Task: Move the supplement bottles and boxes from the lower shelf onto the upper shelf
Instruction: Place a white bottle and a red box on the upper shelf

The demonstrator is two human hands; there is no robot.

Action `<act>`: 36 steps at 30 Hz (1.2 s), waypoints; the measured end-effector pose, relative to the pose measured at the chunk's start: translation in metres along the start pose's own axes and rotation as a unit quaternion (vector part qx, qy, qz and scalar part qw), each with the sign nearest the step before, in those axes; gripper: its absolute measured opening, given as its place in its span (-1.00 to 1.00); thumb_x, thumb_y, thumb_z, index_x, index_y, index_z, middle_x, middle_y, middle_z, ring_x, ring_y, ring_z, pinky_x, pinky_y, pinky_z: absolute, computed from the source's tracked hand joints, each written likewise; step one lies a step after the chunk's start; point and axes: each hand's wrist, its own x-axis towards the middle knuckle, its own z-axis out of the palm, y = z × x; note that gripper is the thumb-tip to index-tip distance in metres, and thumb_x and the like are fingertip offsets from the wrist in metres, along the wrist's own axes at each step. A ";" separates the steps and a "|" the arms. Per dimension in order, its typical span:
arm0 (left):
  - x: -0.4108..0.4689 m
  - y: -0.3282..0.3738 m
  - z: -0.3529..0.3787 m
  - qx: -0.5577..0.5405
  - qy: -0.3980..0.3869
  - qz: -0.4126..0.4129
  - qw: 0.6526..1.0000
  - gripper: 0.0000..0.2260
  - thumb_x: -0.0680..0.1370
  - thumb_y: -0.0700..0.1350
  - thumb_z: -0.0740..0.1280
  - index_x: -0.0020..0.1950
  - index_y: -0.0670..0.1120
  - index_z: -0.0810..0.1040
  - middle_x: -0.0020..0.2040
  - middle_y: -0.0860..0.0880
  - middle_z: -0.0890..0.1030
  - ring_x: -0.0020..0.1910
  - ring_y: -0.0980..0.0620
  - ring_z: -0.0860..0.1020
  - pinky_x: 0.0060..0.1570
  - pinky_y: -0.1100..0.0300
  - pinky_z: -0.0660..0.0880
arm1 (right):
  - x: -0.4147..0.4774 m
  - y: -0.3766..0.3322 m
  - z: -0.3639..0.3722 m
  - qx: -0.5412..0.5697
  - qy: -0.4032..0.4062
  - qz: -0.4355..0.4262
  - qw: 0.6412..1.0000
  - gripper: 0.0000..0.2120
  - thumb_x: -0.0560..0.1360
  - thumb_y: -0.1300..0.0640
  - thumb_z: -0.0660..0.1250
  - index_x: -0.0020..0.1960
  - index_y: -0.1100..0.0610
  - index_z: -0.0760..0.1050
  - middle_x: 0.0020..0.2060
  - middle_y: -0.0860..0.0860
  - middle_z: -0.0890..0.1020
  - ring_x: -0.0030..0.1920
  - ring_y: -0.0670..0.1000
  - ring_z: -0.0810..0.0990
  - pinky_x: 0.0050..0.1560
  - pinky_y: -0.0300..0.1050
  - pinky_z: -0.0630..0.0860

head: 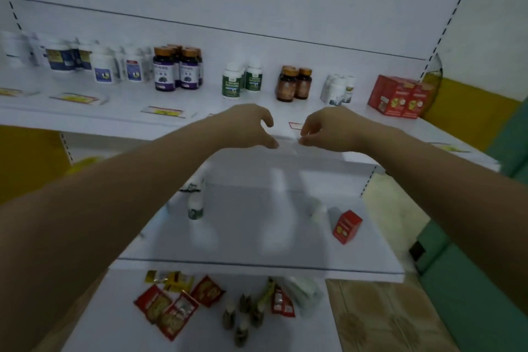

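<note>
Upper shelf [200, 104] edge: left hand [245, 126], right hand [325, 128] hover, each grip loosely curled, empty; on lower shelf [251, 248] take bottle [195, 207] at 9 o'clock, red box [347, 226] at 3, mid-body, upright.

Arms outstretched, left grip [248, 126], right grip [324, 129] loosely curled, empty

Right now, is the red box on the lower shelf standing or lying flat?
Standing: the red box rests on its narrow end, taller than wide, top face showing.
</note>
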 end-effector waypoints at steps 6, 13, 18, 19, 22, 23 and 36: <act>0.012 0.018 0.082 -0.017 -0.080 -0.021 0.996 -0.52 0.47 0.04 0.40 0.34 -0.06 0.43 0.32 -0.07 0.47 0.25 -0.06 0.46 0.14 0.19 0.36 | -0.032 0.062 0.054 0.041 -0.061 0.043 0.996 -0.72 0.52 -0.05 0.29 0.13 0.08 0.57 0.11 0.03 0.60 0.02 0.00 0.49 -0.02 -0.18 0.37; 0.075 0.005 0.177 -0.025 -0.175 -0.028 0.984 -0.51 0.49 0.04 0.38 0.38 -0.05 0.38 0.34 -0.06 0.44 0.24 -0.05 0.46 0.11 0.22 0.38 | -0.031 0.132 0.136 0.080 -0.134 0.142 0.978 -0.62 0.54 -0.02 0.26 0.30 0.11 0.47 0.27 0.05 0.52 0.27 0.06 0.46 0.18 -0.17 0.39; 0.132 -0.003 0.241 -0.057 -0.202 -0.025 0.977 -0.48 0.49 0.00 0.40 0.40 -0.07 0.35 0.36 -0.10 0.42 0.25 -0.06 0.46 0.09 0.23 0.38 | -0.014 0.178 0.194 0.075 -0.164 0.196 0.964 -0.64 0.56 0.09 0.23 0.30 0.21 0.45 0.21 0.15 0.55 0.20 0.14 0.51 0.08 -0.15 0.40; 0.143 -0.005 0.254 -0.054 -0.204 -0.023 0.977 -0.47 0.49 -0.01 0.40 0.41 -0.08 0.34 0.36 -0.11 0.42 0.25 -0.06 0.45 0.11 0.21 0.39 | -0.008 0.188 0.207 0.078 -0.163 0.209 0.961 -0.61 0.56 0.08 0.24 0.34 0.20 0.40 0.20 0.17 0.53 0.19 0.15 0.51 0.03 -0.15 0.40; 0.175 -0.009 0.294 -0.048 -0.192 -0.023 0.980 -0.45 0.49 -0.05 0.39 0.43 -0.09 0.29 0.37 -0.12 0.41 0.27 -0.08 0.45 0.12 0.19 0.38 | 0.012 0.216 0.245 0.102 -0.147 0.248 0.952 -0.51 0.53 0.05 0.29 0.41 0.16 0.32 0.17 0.18 0.52 0.12 0.15 0.54 -0.04 -0.14 0.42; 0.186 -0.010 0.307 -0.043 -0.191 -0.021 0.980 -0.44 0.50 -0.06 0.38 0.44 -0.10 0.28 0.37 -0.13 0.41 0.28 -0.09 0.44 0.14 0.17 0.38 | 0.018 0.225 0.258 0.103 -0.147 0.251 0.951 -0.50 0.51 0.04 0.31 0.41 0.16 0.33 0.17 0.17 0.53 0.11 0.15 0.55 -0.01 -0.11 0.46; 0.288 -0.015 0.430 0.051 -0.119 0.066 0.989 -0.51 0.56 -0.25 0.27 0.47 -0.22 0.22 0.49 -0.14 0.19 0.41 -0.13 0.31 0.35 0.08 0.27 | 0.085 0.286 0.341 0.111 -0.120 0.200 0.966 -0.39 0.53 0.00 0.31 0.49 0.13 0.17 0.25 0.17 0.50 0.22 0.16 0.51 0.13 -0.01 0.51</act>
